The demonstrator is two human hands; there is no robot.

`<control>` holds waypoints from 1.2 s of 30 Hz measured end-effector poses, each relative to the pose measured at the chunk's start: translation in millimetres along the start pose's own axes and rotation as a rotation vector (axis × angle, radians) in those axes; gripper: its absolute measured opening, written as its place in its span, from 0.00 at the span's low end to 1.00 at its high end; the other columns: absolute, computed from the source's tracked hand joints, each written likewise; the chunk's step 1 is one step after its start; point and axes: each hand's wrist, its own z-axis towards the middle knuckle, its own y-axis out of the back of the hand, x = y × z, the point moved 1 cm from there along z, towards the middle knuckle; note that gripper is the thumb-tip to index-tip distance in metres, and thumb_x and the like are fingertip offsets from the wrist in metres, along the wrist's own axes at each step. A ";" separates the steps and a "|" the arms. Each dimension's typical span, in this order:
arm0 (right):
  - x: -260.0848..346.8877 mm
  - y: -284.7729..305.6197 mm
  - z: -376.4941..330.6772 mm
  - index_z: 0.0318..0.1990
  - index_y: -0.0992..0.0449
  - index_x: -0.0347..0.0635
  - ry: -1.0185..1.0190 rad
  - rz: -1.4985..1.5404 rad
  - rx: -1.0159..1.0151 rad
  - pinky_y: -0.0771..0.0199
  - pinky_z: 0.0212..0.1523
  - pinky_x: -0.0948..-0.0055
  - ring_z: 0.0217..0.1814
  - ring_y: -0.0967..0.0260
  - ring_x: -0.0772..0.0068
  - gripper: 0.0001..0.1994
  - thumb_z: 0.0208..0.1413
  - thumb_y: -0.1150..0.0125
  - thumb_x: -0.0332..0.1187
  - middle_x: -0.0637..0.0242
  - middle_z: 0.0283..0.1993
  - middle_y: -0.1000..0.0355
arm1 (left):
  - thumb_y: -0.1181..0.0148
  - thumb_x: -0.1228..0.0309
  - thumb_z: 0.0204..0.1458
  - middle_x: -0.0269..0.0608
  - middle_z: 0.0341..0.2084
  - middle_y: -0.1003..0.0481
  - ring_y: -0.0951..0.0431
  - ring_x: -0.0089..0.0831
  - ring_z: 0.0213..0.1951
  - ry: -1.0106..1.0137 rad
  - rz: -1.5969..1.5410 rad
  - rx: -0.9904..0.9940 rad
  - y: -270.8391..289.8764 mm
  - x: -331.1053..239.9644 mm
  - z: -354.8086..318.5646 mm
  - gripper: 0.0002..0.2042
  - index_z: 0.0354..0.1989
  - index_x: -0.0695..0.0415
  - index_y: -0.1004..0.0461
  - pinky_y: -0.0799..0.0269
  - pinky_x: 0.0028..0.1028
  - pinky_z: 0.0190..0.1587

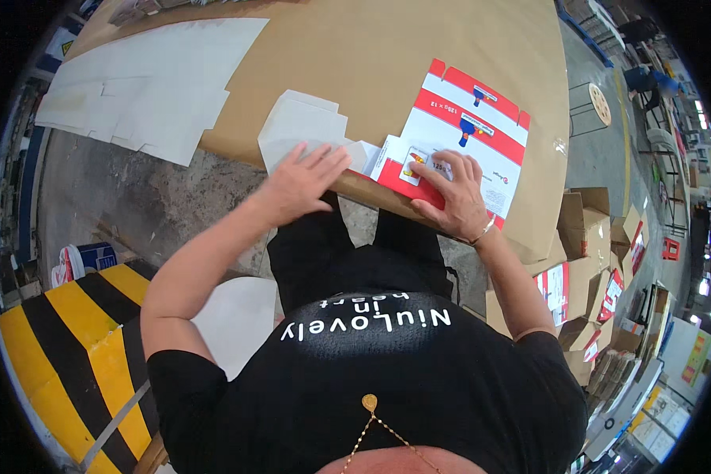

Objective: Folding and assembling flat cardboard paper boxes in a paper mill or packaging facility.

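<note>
My left hand (300, 183) lies with its fingers stretched out over a plain white cardboard piece (300, 122) at the table's near edge. To its right is a flat red and white printed carton sheet (438, 103), which has product pictures and several slots cut along its far edge. My right hand (457, 193) rests on the sheet's near part, fingers apart and slightly bent, with the thumb toward the table edge. Between my hands, a narrow white flap (383, 158) joins or overlaps the two pieces; I cannot tell which.
A brown cardboard-covered table (340, 47) spans the front. Large white cut sheets (158, 79) lie at its left, reaching over the edge. Open brown cartons (588, 229) crowd the floor at the right, near a round stool (600, 104). A black-and-yellow striped block (79, 340) stands at the lower left.
</note>
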 end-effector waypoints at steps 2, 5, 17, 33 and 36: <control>-5.1 -2.9 -1.5 0.63 0.28 0.64 0.051 0.086 -0.018 0.60 0.74 0.39 0.75 0.50 0.48 0.30 0.51 0.32 0.53 0.54 0.66 0.42 | 0.31 0.64 0.47 0.45 0.66 0.34 0.32 0.42 0.64 -0.166 0.045 -0.049 -15.1 48.6 -36.4 0.32 0.63 0.57 0.30 0.33 0.39 0.63; -7.9 -2.4 -3.3 0.65 0.30 0.64 0.099 0.105 0.004 0.60 0.75 0.40 0.75 0.50 0.48 0.33 0.49 0.30 0.52 0.55 0.67 0.42 | 0.32 0.68 0.51 0.47 0.69 0.40 0.33 0.43 0.65 0.054 -0.302 -0.068 -24.5 108.3 -65.7 0.32 0.66 0.57 0.34 0.33 0.38 0.63; -8.3 -0.5 -8.0 0.69 0.36 0.67 0.149 0.183 0.025 0.60 0.74 0.33 0.76 0.52 0.45 0.34 0.53 0.35 0.41 0.57 0.73 0.46 | 0.45 0.79 0.58 0.48 0.60 0.29 0.26 0.37 0.59 1.087 -1.187 -0.882 -57.7 15.3 22.8 0.23 0.63 0.68 0.36 0.32 0.31 0.61; 0.0 -8.4 -6.1 0.66 0.34 0.81 0.183 -0.038 0.070 0.61 0.73 0.30 0.78 0.56 0.46 0.29 0.57 0.35 0.42 0.61 0.74 0.48 | 0.48 0.50 0.61 0.51 0.73 0.49 0.54 0.58 0.73 0.187 -0.124 -0.073 -41.4 -7.8 35.9 0.29 0.72 0.37 0.39 0.58 0.58 0.71; -0.9 -8.4 -4.9 0.65 0.33 0.81 0.184 -0.020 0.069 0.62 0.73 0.30 0.78 0.57 0.46 0.27 0.57 0.36 0.44 0.61 0.73 0.47 | 0.48 0.52 0.61 0.51 0.72 0.49 0.53 0.58 0.72 0.231 -0.100 -0.082 -41.0 -13.8 36.4 0.28 0.71 0.37 0.39 0.57 0.64 0.68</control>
